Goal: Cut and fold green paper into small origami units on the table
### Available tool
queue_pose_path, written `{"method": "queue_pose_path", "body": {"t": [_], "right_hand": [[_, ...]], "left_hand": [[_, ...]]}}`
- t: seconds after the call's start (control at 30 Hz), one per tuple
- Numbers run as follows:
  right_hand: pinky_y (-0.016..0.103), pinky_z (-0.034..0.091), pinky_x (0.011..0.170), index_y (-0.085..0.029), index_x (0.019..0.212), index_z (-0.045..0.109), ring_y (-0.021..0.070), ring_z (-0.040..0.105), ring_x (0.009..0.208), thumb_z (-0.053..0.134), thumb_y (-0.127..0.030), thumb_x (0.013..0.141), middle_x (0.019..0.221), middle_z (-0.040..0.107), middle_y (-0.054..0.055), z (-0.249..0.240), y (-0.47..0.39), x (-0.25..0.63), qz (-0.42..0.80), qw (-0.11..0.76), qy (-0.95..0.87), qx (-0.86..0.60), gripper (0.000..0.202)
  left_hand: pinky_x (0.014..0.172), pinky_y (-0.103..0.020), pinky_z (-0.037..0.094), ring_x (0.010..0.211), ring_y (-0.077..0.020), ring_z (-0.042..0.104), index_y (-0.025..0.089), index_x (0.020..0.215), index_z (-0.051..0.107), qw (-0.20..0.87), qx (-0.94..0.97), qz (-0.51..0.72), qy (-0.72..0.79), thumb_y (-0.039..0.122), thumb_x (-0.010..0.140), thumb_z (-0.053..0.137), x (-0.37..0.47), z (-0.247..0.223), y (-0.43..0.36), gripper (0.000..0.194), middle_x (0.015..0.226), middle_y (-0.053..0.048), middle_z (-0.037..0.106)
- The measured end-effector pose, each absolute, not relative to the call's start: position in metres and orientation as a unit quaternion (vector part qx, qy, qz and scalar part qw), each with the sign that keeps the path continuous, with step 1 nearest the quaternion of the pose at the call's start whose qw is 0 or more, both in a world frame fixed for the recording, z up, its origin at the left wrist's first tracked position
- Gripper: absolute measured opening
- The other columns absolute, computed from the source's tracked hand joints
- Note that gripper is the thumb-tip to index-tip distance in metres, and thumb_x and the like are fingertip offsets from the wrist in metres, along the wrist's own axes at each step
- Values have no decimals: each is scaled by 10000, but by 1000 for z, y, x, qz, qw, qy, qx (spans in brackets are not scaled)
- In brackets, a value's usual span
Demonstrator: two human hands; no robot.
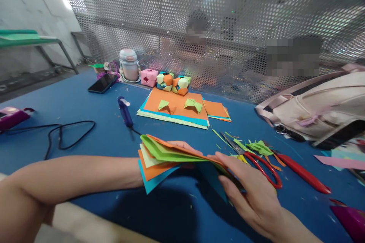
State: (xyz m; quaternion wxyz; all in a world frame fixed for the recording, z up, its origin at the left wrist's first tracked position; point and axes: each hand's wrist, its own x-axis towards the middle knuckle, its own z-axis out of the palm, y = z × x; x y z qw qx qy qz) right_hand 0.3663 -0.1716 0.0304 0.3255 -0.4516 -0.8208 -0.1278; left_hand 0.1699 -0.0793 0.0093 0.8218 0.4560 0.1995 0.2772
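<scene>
A stack of folded coloured paper (159, 155), green, cream, orange and blue, is held up above the blue table (108, 129). My left hand (182, 146) is behind and under the stack, largely hidden by it, with some fingers showing along its top edge. On the right end of the stack, my right hand (251, 190) pinches the sheets between thumb and fingers. Behind the stack lies a pile of flat orange, blue and cream sheets (176, 100), with two small folded green and orange pieces (193, 105) on top.
Red-handled scissors (264, 167), a red-handled tool (305, 172) and paper scraps (259, 147) lie at right, near a pale bag (322, 102). Further back stand paper cubes (165, 81) and a bottle (129, 64). At left are a phone (103, 83) and a corded blue tool (124, 112).
</scene>
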Motion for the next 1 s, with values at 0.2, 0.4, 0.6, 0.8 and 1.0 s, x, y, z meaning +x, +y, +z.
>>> {"method": "queue_pose_path", "body": {"t": [0.2, 0.4, 0.6, 0.8, 1.0], "right_hand": [[244, 575, 731, -209, 1290, 463, 186, 711, 827, 503, -138, 876, 1027, 717, 69, 22, -169, 362, -100, 342, -796, -490, 421], [262, 593, 642, -214, 1154, 552, 189, 700, 806, 505, -324, 890, 1051, 700, 69, 35, -164, 365, 179, 376, -672, -612, 289], [342, 595, 702, -220, 1214, 495, 204, 682, 851, 554, -380, 859, 1136, 656, 89, 39, -159, 367, 407, 397, -550, -612, 394], [379, 574, 761, -218, 1192, 480, 211, 683, 874, 604, -357, 818, 1105, 672, 74, 29, -144, 383, 521, 409, -475, -580, 418], [336, 568, 675, -196, 1166, 498, 190, 677, 792, 603, -290, 780, 1057, 678, 56, 21, -128, 405, 454, 348, -482, -664, 412]], "left_hand": [[812, -336, 498, 813, -171, 604, 179, 772, 641, 838, 361, 234, 336, 83, 677, 558, 181, 17, -81, 159, 771, -20, 659], [704, -342, 518, 623, -129, 564, 144, 660, 536, 820, 353, 220, 393, 113, 669, 625, 185, 25, -82, 95, 590, 25, 542], [639, -251, 495, 638, -118, 605, 114, 820, 608, 798, 447, 188, 359, 201, 698, 629, 184, 25, -78, 151, 748, -47, 662], [490, -230, 490, 547, -149, 642, 131, 935, 524, 833, 409, 141, 344, 175, 724, 583, 183, 30, -80, 223, 680, -67, 662], [527, -262, 515, 577, -171, 669, 154, 967, 468, 849, 383, 36, 363, 153, 628, 651, 179, 28, -89, 386, 837, -78, 677]]}}
